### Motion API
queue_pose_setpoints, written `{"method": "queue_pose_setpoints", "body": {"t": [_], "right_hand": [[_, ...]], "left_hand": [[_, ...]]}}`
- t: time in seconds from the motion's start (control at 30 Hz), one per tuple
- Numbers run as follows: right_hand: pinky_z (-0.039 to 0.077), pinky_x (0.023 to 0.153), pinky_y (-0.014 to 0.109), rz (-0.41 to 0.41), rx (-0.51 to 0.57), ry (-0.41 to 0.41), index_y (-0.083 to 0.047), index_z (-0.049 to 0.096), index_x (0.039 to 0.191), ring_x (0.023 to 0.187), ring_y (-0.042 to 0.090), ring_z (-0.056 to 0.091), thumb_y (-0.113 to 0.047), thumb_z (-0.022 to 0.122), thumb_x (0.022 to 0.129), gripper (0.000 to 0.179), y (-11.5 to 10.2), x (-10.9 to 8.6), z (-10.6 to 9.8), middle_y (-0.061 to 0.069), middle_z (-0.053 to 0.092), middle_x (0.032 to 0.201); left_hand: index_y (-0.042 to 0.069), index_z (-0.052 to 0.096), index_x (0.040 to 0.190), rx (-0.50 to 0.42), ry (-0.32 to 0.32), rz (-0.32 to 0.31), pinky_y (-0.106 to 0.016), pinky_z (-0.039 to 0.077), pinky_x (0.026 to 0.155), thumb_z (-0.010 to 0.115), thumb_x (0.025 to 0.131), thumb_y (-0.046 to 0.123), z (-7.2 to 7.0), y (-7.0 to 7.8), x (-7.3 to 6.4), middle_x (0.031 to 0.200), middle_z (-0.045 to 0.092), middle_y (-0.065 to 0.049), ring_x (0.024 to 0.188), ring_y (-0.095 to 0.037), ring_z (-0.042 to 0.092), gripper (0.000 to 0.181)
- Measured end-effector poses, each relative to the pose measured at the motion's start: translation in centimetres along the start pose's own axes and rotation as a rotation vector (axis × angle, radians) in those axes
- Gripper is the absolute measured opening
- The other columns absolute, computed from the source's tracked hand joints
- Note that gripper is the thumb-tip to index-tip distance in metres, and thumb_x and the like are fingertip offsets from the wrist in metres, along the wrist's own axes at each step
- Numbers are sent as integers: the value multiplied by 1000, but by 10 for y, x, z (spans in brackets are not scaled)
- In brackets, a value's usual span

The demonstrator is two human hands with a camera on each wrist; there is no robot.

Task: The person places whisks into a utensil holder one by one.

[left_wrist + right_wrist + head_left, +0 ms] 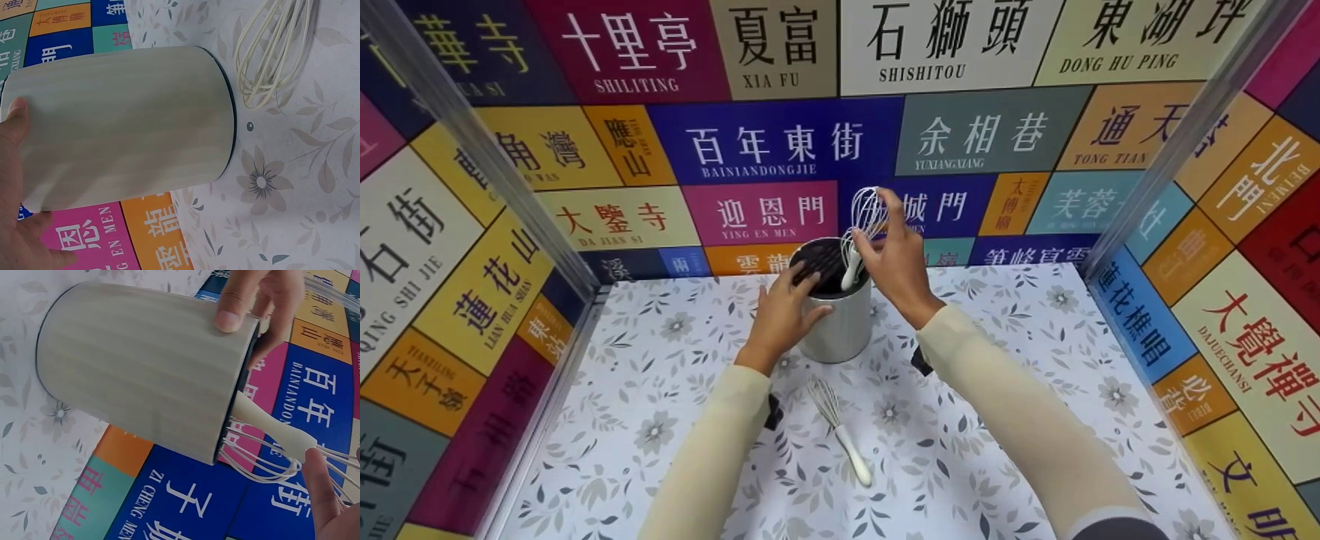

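Note:
A pale grey cylindrical container (835,326) stands upright on the table, its inside dark. My left hand (786,315) grips its near-left rim, thumb on the outer wall (124,124) and fingers over the opening. My right hand (901,262) holds a white whisk (870,206) by its wire end, with the handle (275,427) pointing down into the container's mouth. Wire loops (259,458) of what looks like a second whisk stick out at the rim. Another whisk (851,454) lies on the table in front, wires toward the container.
The table has a white cloth with grey flowers (889,412). Behind it rises a wall of coloured panels with Chinese characters (772,142). Similar panels (1207,330) and clear corner posts (1162,120) bound the sides.

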State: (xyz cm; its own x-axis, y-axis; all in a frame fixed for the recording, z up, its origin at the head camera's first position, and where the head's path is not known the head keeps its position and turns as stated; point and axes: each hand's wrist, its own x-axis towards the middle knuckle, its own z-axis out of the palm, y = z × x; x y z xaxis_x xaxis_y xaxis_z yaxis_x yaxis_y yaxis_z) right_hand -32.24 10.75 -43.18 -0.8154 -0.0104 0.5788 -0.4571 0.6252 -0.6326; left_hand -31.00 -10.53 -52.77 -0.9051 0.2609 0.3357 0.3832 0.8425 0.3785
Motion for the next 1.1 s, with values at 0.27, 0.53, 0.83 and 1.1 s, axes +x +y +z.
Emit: {"method": "queue_pose_setpoints", "body": {"t": [0.27,0.53,0.83,1.1], "right_hand": [[58,61,34,-27,-67,-23,-23,35,154,72,19,74,-26,72,97,68,11,-8,12,12,67,90],[55,61,36,-61,-123,-50,-17,45,149,68,21,66,-23,78,91,67,17,-15,18,11,66,87],[59,66,42,-72,-197,-94,-12,53,146,76,27,69,-25,79,91,63,26,-31,26,15,70,98],[58,67,45,-76,-231,-106,-14,55,144,77,29,68,-26,77,92,58,30,-37,31,16,69,92]], "left_hand": [[21,55,149,2,-12,-12,-76,25,115,68,94,54,-1,1,0,161,40,-13,146,-36,44,66],[20,55,148,12,-1,-4,-76,25,114,67,93,56,0,1,1,160,41,-14,145,-37,45,67],[21,55,149,39,1,-10,-76,27,113,66,93,56,0,2,0,160,42,-13,144,-37,46,67],[22,54,150,38,-10,-16,-76,25,114,66,93,56,0,2,0,161,41,-12,145,-37,45,67]]}}
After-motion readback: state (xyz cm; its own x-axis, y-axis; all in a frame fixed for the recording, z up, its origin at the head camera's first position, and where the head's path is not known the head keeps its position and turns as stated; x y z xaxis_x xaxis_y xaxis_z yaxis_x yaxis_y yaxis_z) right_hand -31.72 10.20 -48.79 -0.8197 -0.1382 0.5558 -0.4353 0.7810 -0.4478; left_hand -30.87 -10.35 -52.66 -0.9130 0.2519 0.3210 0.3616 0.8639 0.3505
